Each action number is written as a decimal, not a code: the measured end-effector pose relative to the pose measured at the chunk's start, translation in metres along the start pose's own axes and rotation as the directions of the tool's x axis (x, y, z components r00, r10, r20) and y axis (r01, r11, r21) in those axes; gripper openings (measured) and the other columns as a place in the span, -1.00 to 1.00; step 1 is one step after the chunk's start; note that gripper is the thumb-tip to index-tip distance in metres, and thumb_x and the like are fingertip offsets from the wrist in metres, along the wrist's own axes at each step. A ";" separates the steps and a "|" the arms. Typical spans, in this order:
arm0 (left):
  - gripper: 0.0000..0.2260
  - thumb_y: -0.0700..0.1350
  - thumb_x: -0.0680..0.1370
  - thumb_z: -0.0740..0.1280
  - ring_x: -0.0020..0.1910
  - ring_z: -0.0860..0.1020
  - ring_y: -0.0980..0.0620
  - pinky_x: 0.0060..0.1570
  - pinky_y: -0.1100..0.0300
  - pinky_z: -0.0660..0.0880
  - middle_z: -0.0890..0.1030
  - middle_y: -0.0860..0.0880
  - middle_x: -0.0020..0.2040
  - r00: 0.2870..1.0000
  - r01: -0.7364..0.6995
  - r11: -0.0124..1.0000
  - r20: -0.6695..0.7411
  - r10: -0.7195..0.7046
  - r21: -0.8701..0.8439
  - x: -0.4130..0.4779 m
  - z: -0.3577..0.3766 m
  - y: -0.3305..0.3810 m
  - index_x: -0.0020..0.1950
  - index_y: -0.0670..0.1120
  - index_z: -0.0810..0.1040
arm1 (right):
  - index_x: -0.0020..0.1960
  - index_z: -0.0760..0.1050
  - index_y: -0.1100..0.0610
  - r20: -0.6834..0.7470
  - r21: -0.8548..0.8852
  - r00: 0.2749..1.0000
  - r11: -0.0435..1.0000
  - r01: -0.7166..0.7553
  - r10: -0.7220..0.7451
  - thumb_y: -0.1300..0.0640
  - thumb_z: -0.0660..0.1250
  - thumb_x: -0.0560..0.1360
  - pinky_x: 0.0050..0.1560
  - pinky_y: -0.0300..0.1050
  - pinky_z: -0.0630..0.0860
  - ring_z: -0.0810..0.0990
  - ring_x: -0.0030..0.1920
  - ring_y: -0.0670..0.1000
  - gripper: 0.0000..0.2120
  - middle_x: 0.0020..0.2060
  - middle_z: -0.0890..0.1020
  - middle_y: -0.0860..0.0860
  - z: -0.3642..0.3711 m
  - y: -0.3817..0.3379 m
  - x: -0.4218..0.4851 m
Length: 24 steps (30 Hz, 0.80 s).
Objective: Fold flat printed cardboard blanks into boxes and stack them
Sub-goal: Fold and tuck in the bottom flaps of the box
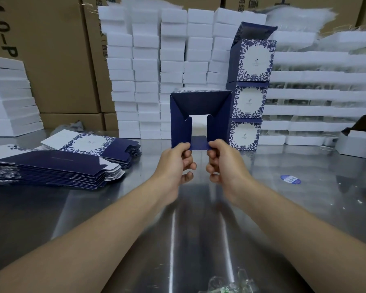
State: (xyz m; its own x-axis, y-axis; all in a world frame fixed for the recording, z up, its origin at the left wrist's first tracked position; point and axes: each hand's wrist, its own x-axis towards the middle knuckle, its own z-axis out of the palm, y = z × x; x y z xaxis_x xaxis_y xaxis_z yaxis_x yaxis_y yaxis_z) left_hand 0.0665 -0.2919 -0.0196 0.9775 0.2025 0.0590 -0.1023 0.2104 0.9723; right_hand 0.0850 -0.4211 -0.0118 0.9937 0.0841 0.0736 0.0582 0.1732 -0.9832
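A navy blue box (200, 106) is held up above the steel table (283, 208), its open end facing me with the flaps partly folded in. My left hand (175, 163) pinches its lower left corner and my right hand (224, 163) pinches the lower right, both at the small bottom flap (199, 142). A pile of flat printed blanks (57, 166) lies at the left. Three folded blue-and-white boxes (249, 98) stand stacked behind the held box, the top one with its lid open.
Stacks of white foam blocks (156, 70) fill the back, with brown cartons (51, 60) behind. More white stacks (9, 98) stand far left. A small white open box (355, 142) sits at the right; a blue round sticker (290, 179) lies on the table. Crumpled plastic (230, 286) is at the near edge.
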 end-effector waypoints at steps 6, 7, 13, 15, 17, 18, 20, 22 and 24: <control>-0.65 0.01 0.69 0.27 -0.45 0.46 0.09 -0.35 0.21 0.37 0.35 0.07 -0.47 0.997 0.066 0.998 -0.025 -0.067 -0.008 -0.002 -0.003 -0.008 -0.28 -0.01 0.41 | -0.30 0.34 0.05 -0.008 0.007 1.000 1.000 -0.003 0.003 0.12 0.24 0.64 -0.54 -0.24 0.17 0.31 -0.52 -0.07 -0.68 -0.50 0.32 -0.08 -0.005 0.010 0.009; -0.65 0.02 0.69 0.28 -0.45 0.45 0.09 -0.35 0.21 0.36 0.35 0.06 -0.47 0.997 0.070 0.998 -0.027 -0.070 0.003 -0.002 -0.004 -0.009 -0.28 -0.01 0.41 | -0.29 0.34 0.05 -0.006 0.002 1.000 1.000 -0.002 0.002 0.12 0.24 0.64 -0.55 -0.24 0.18 0.31 -0.52 -0.07 -0.68 -0.50 0.32 -0.08 -0.005 0.012 0.010; -0.74 -0.04 0.64 0.36 -0.43 0.47 0.08 -0.37 0.21 0.40 0.39 0.04 -0.45 0.995 0.052 0.999 -0.091 -0.050 0.013 0.001 -0.011 -0.008 -0.24 -0.05 0.48 | -0.30 0.37 0.05 0.034 -0.074 0.999 0.997 -0.007 0.009 0.09 0.25 0.64 -0.51 -0.22 0.21 0.37 -0.48 -0.03 -0.67 -0.52 0.35 -0.08 -0.012 0.018 0.018; -0.74 -0.08 0.64 0.34 -0.44 0.47 0.09 -0.41 0.23 0.40 0.40 0.03 -0.46 0.993 0.040 0.998 -0.112 -0.036 0.038 0.004 -0.009 -0.011 -0.24 -0.07 0.49 | -0.24 0.45 0.10 0.003 -0.186 0.999 0.982 0.043 -0.043 0.07 0.28 0.62 -0.39 -0.13 0.31 0.47 -0.38 0.01 -0.73 -0.46 0.45 -0.05 -0.015 0.020 0.024; -0.74 -0.10 0.65 0.33 -0.45 0.47 0.08 -0.44 0.24 0.42 0.40 0.03 -0.47 0.992 0.033 0.998 -0.127 -0.027 0.048 0.007 -0.006 -0.014 -0.24 -0.08 0.49 | 0.02 0.53 0.11 -0.034 -0.314 0.989 0.941 0.126 -0.143 0.04 0.34 0.60 -0.18 0.00 0.50 0.61 -0.17 0.04 -0.86 -0.22 0.61 -0.01 -0.020 0.023 0.028; -0.74 -0.11 0.65 0.32 -0.46 0.47 0.08 -0.44 0.22 0.44 0.40 0.02 -0.47 0.991 0.032 0.998 -0.129 -0.025 0.050 0.008 -0.006 -0.015 -0.24 -0.09 0.49 | 0.19 0.50 0.03 -0.036 -0.333 0.984 0.931 0.152 -0.174 0.01 0.37 0.59 -0.04 0.08 0.58 0.66 -0.03 0.05 -0.79 -0.05 0.64 -0.01 -0.023 0.024 0.030; -0.75 -0.12 0.65 0.32 -0.46 0.49 0.06 -0.44 0.19 0.48 0.40 0.01 -0.47 0.992 0.027 0.998 -0.121 -0.020 0.055 0.010 -0.005 -0.016 -0.22 -0.10 0.50 | 0.47 0.36 -0.10 0.000 -0.326 0.977 0.923 0.202 -0.214 -0.05 0.39 0.62 0.19 0.16 0.61 0.65 0.18 0.06 -0.54 0.20 0.62 -0.04 -0.029 0.026 0.033; -0.76 -0.14 0.66 0.33 -0.44 0.52 0.04 -0.45 0.18 0.52 0.43 -0.02 -0.46 0.992 0.022 0.998 -0.128 -0.016 0.051 0.012 -0.004 -0.017 -0.20 -0.14 0.52 | 0.47 0.42 -0.09 0.050 -0.377 0.954 0.879 0.292 -0.296 -0.08 0.35 0.66 0.22 0.08 0.57 0.64 0.20 0.01 -0.60 0.21 0.64 -0.10 -0.030 0.029 0.036; -0.81 -0.15 0.66 0.33 -0.33 0.59 0.02 -0.41 0.15 0.58 0.51 -0.05 -0.37 0.986 0.005 0.998 -0.167 0.005 0.061 0.014 -0.002 -0.020 -0.13 -0.16 0.57 | 0.24 0.53 -0.11 0.063 -0.470 0.918 0.800 0.373 -0.391 -0.07 0.29 0.69 0.09 -0.06 0.49 0.65 0.10 -0.05 -0.84 0.04 0.68 -0.17 -0.030 0.034 0.039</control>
State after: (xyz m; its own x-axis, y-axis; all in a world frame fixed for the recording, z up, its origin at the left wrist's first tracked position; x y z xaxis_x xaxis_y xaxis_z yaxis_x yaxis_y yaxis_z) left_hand 0.0820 -0.2916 -0.0384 0.9326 0.3600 0.0252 -0.0855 0.1524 0.9846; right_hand 0.1290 -0.4416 -0.0471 0.8838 0.0717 0.4623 0.4619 -0.2912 -0.8378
